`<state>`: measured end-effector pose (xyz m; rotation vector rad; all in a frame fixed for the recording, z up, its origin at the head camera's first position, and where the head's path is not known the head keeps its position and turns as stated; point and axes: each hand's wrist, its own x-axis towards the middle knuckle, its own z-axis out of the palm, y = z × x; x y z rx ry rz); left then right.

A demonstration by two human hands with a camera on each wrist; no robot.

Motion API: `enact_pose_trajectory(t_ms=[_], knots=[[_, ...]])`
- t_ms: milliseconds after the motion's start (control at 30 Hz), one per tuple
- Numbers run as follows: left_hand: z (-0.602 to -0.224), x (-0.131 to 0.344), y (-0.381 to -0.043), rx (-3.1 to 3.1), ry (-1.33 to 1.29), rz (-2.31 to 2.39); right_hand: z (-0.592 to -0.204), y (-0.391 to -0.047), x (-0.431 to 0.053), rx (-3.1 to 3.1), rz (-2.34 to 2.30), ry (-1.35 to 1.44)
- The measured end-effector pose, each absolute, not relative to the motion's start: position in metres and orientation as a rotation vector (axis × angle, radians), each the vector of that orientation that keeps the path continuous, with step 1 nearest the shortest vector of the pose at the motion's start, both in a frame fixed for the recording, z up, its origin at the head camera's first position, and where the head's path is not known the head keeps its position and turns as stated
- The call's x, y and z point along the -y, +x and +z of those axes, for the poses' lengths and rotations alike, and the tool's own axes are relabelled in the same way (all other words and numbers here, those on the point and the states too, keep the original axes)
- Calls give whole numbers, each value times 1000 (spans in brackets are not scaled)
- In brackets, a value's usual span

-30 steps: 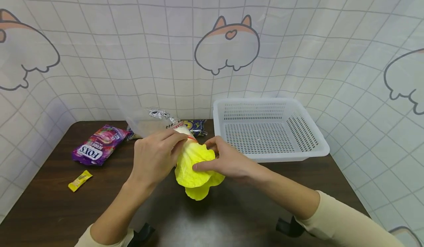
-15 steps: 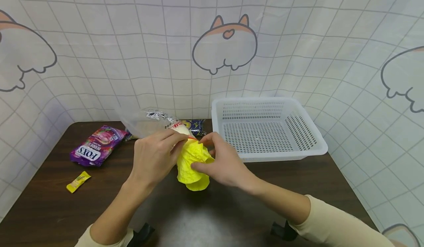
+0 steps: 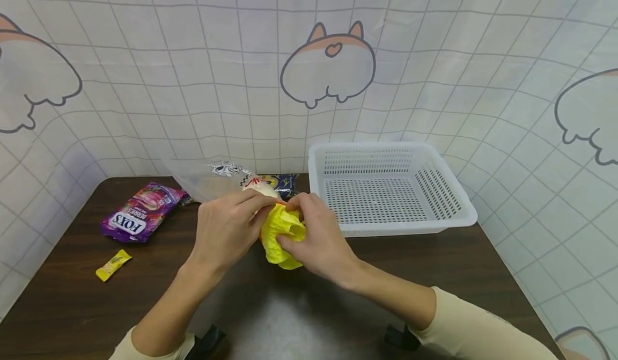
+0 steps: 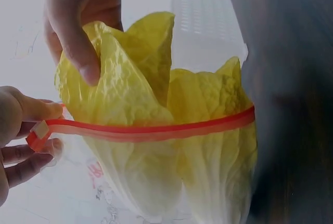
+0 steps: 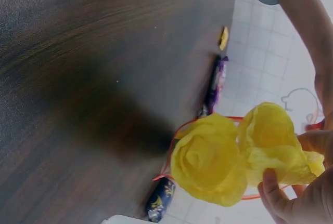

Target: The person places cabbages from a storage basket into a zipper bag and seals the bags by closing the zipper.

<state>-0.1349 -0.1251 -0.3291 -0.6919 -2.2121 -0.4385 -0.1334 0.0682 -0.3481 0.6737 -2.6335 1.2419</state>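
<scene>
Two pale yellow napa cabbage hearts (image 4: 132,94) fill a clear zip bag (image 3: 205,180), their leafy tops poking out past its red zip edge (image 4: 156,132). My left hand (image 3: 224,220) pinches the orange-red slider (image 4: 39,133) at one end of that zip, best seen in the left wrist view. The crinkled leaves of one cabbage are gripped by my right hand (image 3: 322,236), thumb on the near side. In the right wrist view the second cabbage (image 5: 208,161) sits beside it within the red-rimmed mouth. My hands hide part of the bag in the head view.
A white perforated basket (image 3: 401,227) stands at the back right of the dark wooden table (image 3: 289,322). On the left lie a purple Fox's candy bag (image 3: 142,212) and a small yellow packet (image 3: 113,265). Behind the cabbage is a dark blue packet (image 3: 285,183).
My right hand has moved left, bunching the yellow leaves closer to the bag's mouth, so less leaf shows. The left hand stays nearly in place at the zip.
</scene>
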Motion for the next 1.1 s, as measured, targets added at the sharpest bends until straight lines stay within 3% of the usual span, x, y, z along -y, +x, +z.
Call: enact_pose_trajectory(t_ms=[400, 1100], knots=[[-330, 124, -136, 2223, -712, -444, -361, -137, -59, 2513, 1200, 724], [-323, 135, -138, 2205, -657, -437, -373, -139, -89, 2400, 1595, 830]])
